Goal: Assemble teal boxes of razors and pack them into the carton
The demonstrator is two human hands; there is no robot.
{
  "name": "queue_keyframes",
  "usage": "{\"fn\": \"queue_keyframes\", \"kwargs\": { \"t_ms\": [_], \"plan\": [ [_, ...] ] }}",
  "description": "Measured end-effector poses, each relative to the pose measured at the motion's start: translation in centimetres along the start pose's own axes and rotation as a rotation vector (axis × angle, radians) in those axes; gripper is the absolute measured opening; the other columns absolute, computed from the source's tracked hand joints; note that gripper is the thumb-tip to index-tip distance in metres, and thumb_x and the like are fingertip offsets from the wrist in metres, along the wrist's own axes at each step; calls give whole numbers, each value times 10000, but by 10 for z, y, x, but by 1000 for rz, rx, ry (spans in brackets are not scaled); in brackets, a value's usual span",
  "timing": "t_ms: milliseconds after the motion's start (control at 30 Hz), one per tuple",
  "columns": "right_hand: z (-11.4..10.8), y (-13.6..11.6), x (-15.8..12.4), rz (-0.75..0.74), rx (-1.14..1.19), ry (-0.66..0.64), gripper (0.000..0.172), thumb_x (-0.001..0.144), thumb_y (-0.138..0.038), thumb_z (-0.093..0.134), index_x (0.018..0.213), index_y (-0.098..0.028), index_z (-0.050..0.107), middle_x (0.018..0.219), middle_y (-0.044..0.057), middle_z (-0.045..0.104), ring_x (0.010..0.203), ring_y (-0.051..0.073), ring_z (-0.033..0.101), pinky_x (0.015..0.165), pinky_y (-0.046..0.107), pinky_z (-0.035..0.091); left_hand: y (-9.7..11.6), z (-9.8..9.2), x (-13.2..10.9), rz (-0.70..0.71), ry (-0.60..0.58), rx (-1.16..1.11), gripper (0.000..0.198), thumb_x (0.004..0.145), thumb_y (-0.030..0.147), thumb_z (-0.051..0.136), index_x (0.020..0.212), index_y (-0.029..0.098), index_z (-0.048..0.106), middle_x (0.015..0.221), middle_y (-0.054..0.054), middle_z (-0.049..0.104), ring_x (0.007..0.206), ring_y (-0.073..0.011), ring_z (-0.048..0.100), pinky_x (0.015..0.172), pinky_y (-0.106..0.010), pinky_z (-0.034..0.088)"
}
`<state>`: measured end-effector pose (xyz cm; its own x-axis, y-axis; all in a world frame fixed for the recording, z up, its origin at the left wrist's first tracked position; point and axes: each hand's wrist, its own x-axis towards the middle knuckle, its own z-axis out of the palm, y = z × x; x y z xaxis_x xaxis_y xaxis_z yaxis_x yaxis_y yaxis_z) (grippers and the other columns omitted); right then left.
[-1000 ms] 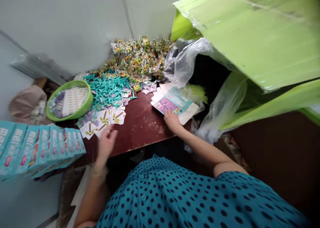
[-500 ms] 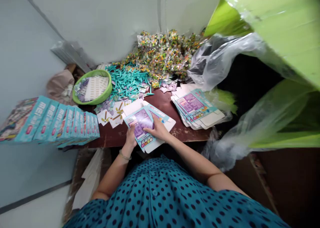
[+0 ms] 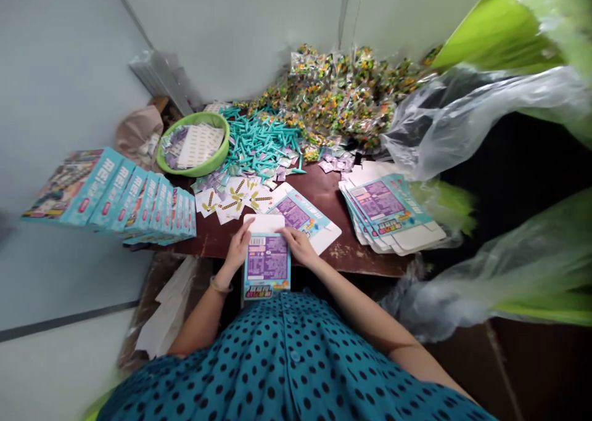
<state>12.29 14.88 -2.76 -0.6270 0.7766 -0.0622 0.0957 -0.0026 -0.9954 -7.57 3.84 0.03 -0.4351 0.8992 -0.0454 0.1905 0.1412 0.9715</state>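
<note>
A teal and purple carton (image 3: 267, 262) stands between my hands at the table's front edge, its white end flap at the top. My left hand (image 3: 239, 243) grips its left upper edge. On the other side, my right hand (image 3: 298, 243) holds the right upper edge near the flap. Just behind lies another flat carton (image 3: 300, 214) on the brown table (image 3: 319, 183). A stack of flat cartons (image 3: 386, 208) rests to the right.
Filled boxes (image 3: 134, 196) stand in a row at the left. Behind are a green basket (image 3: 221, 153), teal sticks (image 3: 259, 138), printed cards (image 3: 231, 200) and bags of colourful pieces (image 3: 342, 97). Clear plastic (image 3: 467, 119) hangs at the right.
The held carton has been turned upright and drawn off the other flat carton towards my body. Both hands have shifted to its upper side edges. The view has swung slightly left.
</note>
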Motion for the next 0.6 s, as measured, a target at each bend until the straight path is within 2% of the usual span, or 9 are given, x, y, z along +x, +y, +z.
{"fn": "queue_keyframes", "kwargs": {
  "t_ms": [67, 133, 167, 233, 300, 367, 400, 467, 600],
  "plan": [
    [5, 3, 3, 60, 2, -155, 690, 959, -771, 372, 821, -180, 701, 774, 60, 696, 743, 228, 638, 748, 369, 532, -6, -9, -16, -100, 44, -20, 524, 993, 552, 477, 1270, 176, 716, 1336, -123, 710, 1216, -282, 660, 1079, -406, 494],
    [7, 1, 10, 88, -37, -342, 708, 941, -796, 384, 728, -178, 654, 710, 48, 663, 688, 213, 602, 722, 365, 522, -8, -15, -27, -164, 156, -89, 448, 966, 481, 521, 1211, 178, 742, 1281, -106, 737, 1143, -261, 684, 1040, -384, 517],
    [8, -1, 15, 91, -63, -447, 712, 932, -802, 400, 708, -175, 651, 712, 50, 666, 691, 213, 602, 732, 371, 527, -8, -18, -31, -195, 219, -157, 423, 931, 428, 566, 1248, 195, 723, 1277, -89, 740, 1109, -247, 693, 1020, -375, 529],
    [11, -7, 29, 49, -81, -603, 679, 942, -763, 434, 793, -165, 720, 841, 69, 726, 807, 235, 653, 826, 393, 551, -7, -22, -34, -279, 319, -352, 540, 834, 307, 627, 1370, 240, 638, 1258, -52, 747, 1025, -221, 716, 979, -373, 554],
    [19, -12, 45, -51, -88, -566, 543, 959, -651, 514, 1067, -185, 771, 1128, 88, 751, 1047, 254, 677, 983, 421, 535, -8, -27, -34, -417, 296, -569, 661, 732, 228, 633, 1393, 222, 610, 1176, -51, 772, 942, -225, 734, 945, -395, 575],
    [29, -16, 59, -123, -164, -426, 465, 932, -503, 631, 1285, -212, 719, 1333, 97, 696, 1197, 256, 652, 1077, 432, 495, -10, -32, -34, -577, 158, -741, 606, 665, 208, 625, 1263, 128, 685, 1069, -100, 790, 907, -261, 744, 945, -430, 579],
    [34, -17, 65, -136, -229, -388, 457, 917, -439, 666, 1308, -207, 713, 1344, 104, 696, 1197, 260, 661, 1080, 430, 497, -11, -33, -34, -641, 88, -796, 548, 654, 211, 625, 1181, 87, 716, 1025, -127, 792, 892, -278, 747, 948, -442, 577],
    [41, -20, 69, -180, -360, -433, 364, 929, -368, 663, 1234, -194, 761, 1246, 103, 748, 1121, 262, 707, 1042, 411, 523, -13, -35, -36, -714, 11, -843, 451, 670, 213, 630, 1077, 53, 741, 988, -157, 792, 869, -284, 749, 951, -444, 570],
    [42, -24, 55, -356, -342, -625, 333, 979, -459, 607, 1124, -240, 812, 1208, 58, 772, 1153, 259, 715, 1038, 380, 536, -13, -34, -45, -634, 94, -834, 395, 716, 171, 651, 1098, 117, 734, 1030, -112, 794, 896, -240, 744, 957, -397, 545]
  ]
}}
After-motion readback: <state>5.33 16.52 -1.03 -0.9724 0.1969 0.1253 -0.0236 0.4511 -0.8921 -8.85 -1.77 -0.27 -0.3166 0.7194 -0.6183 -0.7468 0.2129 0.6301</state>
